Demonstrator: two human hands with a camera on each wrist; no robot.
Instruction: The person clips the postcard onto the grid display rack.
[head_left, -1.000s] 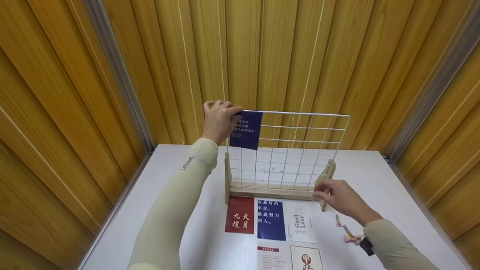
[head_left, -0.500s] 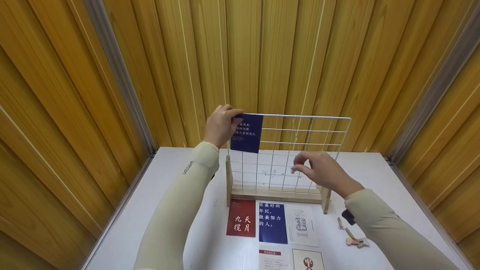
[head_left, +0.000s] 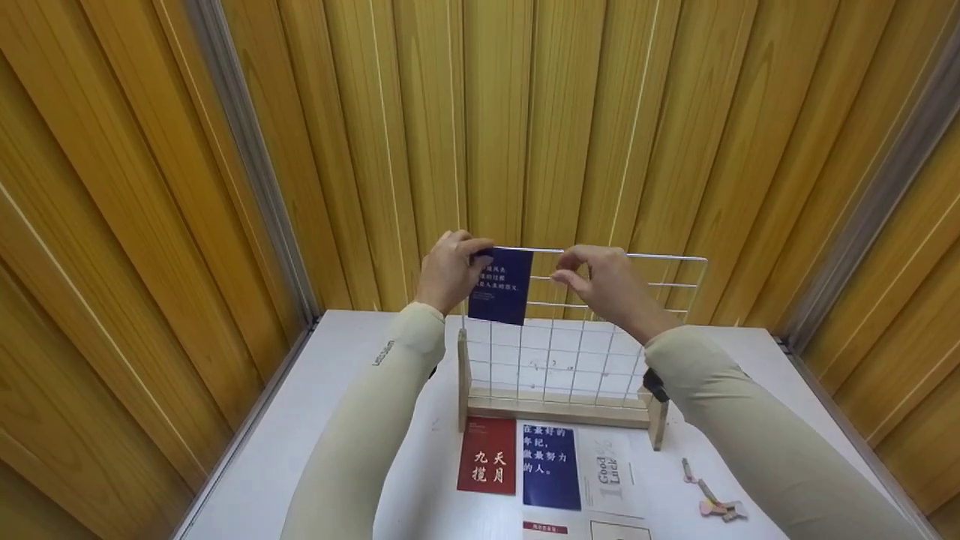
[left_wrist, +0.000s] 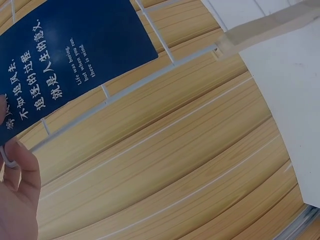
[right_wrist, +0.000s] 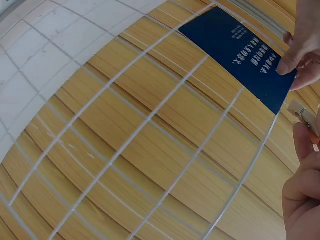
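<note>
A dark blue card (head_left: 501,289) with white lettering hangs against the upper left corner of a white wire grid (head_left: 592,330). My left hand (head_left: 452,270) pinches the card and the grid's top wire at that corner, thumb on the card's front. My right hand (head_left: 611,285) is just right of the card, near the top wire. Between its thumb and fingers it pinches a small wooden clothespin (right_wrist: 303,114) with an orange part, seen in the right wrist view. The clothespin's tip is close to the card's top edge but apart from it.
Wooden feet and a wooden base bar (head_left: 559,411) hold the grid upright on the white table (head_left: 405,480). In front lie a red card (head_left: 487,457), a blue card (head_left: 551,480), a white card (head_left: 609,472) and partly visible others. Several small clothespins (head_left: 721,510) lie at right.
My right hand has risen from the grid's lower right, up and leftward to the top wire beside the card. My left hand keeps its pinch on the card; the view has tilted slightly upward.
</note>
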